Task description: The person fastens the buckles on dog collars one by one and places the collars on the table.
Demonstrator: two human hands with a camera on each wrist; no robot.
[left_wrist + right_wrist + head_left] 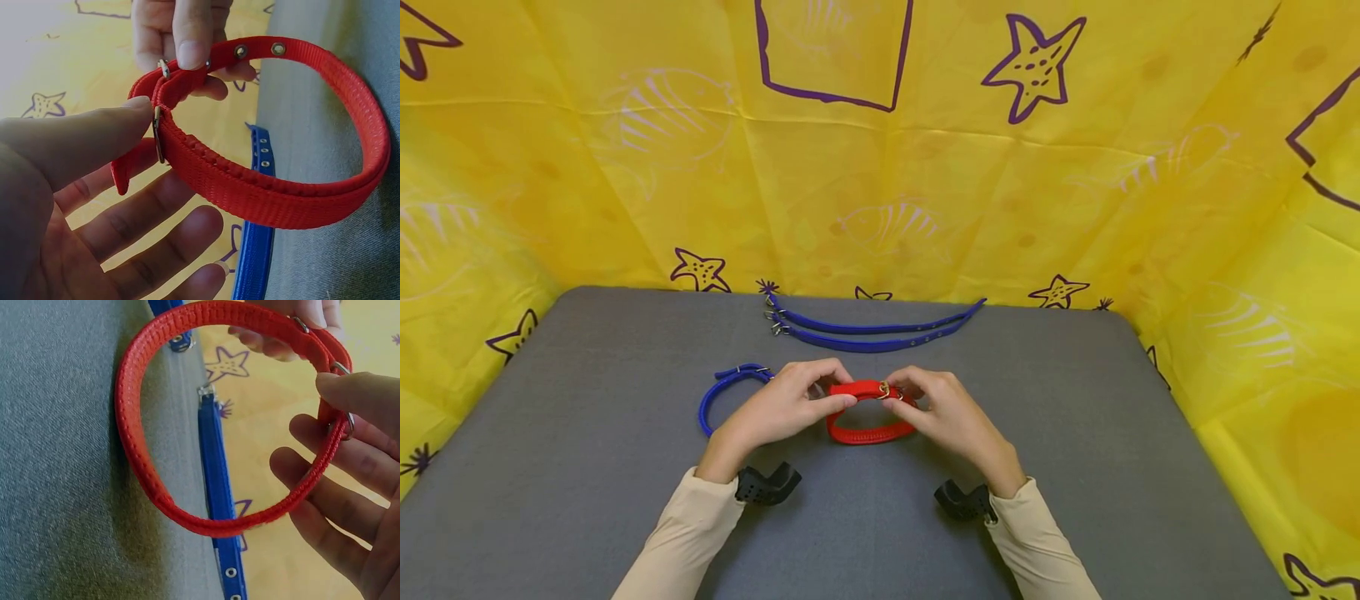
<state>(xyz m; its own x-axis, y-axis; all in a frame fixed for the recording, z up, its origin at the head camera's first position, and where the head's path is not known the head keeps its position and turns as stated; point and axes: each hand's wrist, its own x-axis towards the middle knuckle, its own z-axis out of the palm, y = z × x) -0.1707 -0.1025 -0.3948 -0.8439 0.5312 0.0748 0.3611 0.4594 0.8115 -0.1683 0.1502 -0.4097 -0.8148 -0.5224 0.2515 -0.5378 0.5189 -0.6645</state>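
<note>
A red collar [872, 435], its strap closed into a loop, is held between both hands near the middle of the table. My left hand [782, 404] pinches the strap between thumb and fingers, on the left of the metal buckle [884, 389]. On the other side, my right hand [951, 414] pinches the collar beside the buckle and ring. The left wrist view shows metal-rimmed holes [278, 48] along the strap and a short red tip sticking out past a metal loop. The collar's padded, stitched inner side [128, 400] shows in the right wrist view.
A blue collar [703, 408], also looped, lies partly behind the left hand. Two blue collars, a rear one [865, 328] and a front one [865, 345], lie stretched out near the grey table's [625, 350] back edge. Yellow patterned cloth [925, 167] surrounds the table.
</note>
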